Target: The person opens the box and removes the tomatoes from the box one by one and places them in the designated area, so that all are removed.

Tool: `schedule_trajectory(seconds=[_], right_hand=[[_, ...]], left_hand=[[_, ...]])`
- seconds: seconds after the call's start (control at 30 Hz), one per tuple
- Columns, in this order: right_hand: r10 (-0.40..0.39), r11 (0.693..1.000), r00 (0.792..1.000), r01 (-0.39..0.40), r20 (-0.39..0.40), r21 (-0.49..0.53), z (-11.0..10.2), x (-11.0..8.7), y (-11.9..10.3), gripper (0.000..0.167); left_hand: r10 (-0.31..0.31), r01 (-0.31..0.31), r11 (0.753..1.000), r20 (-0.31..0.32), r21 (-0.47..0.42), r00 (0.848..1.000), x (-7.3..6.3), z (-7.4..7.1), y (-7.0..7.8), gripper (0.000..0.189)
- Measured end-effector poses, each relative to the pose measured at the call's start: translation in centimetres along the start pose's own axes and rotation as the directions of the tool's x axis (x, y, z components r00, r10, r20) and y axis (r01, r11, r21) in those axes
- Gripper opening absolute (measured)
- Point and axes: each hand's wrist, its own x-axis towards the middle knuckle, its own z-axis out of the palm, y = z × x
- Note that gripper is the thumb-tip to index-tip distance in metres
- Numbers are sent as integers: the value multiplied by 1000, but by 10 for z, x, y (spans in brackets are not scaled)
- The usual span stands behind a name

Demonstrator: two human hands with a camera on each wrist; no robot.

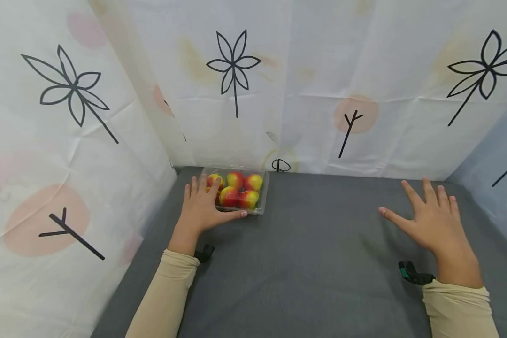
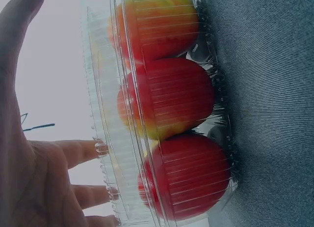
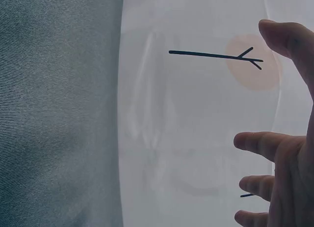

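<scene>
A person's left hand (image 1: 200, 209) spreads its fingers over the left end of a clear, ribbed, rectangular plastic container (image 1: 265, 192), thumb stretched along the near side; whether the fingertips actually touch the plastic is hard to tell. The container sits at the far left of a dark grey, cloth-textured tabletop (image 1: 312, 281), close to the back wall. Inside it are several round fruits (image 1: 248, 199), red blending into yellow; seen from the left wrist, three of them stand in a row behind the ribbed side.

The right hand (image 1: 437, 225) is well apart, over the right part of the tabletop — fingers straight and fanned, thumb out to the side, nothing in its grasp. Both forearms wear beige long sleeves (image 1: 165, 291), and a small black device (image 1: 414, 274) shows at each wrist.

Beyond the tabletop hangs white fabric (image 1: 321, 47), at the back and on the left, printed with black line-drawn flowers (image 1: 233, 64), twig shapes and soft peach-coloured circles (image 1: 365, 105) — a pale bluish panel (image 1: 503, 141) closes the right side.
</scene>
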Motion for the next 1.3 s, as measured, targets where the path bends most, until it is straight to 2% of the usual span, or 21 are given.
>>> schedule_trajectory(seconds=[0.13,0.23,0.3,0.4,0.53,0.73,0.9,1.03,1.3], right_hand=[[-16,1000,1000,16,-7,9,-2,1,1,106],[-22,1000,1000,22,21,2,-6,1,-1,102],[-21,1000,998,21,62,1,-9,1,-2,99],[-14,1000,994,14,110,7,-12,2,-4,95],[-19,1000,994,16,109,20,-12,1,-6,91],[-31,999,995,28,100,33,-11,-2,-9,86],[-82,994,996,79,41,70,-4,-2,-22,79],[-128,986,992,126,10,109,3,-2,-33,71],[-251,947,967,255,-47,195,18,9,-66,56]], left_hand=[[7,-7,1000,-17,-19,1000,0,-2,2,129],[51,-55,997,-80,-55,996,1,-2,4,114],[99,-111,991,-142,-76,985,2,-2,4,99],[168,-191,978,-224,-85,960,1,-2,3,77],[216,-245,966,-265,-81,940,0,-3,3,66],[233,-265,957,-233,-116,944,-1,-6,1,65],[227,-266,951,-228,-156,947,-1,-9,-3,59],[206,-249,953,-231,-172,951,-2,-12,-7,63],[162,-218,962,-294,-167,942,3,-11,-27,74]])
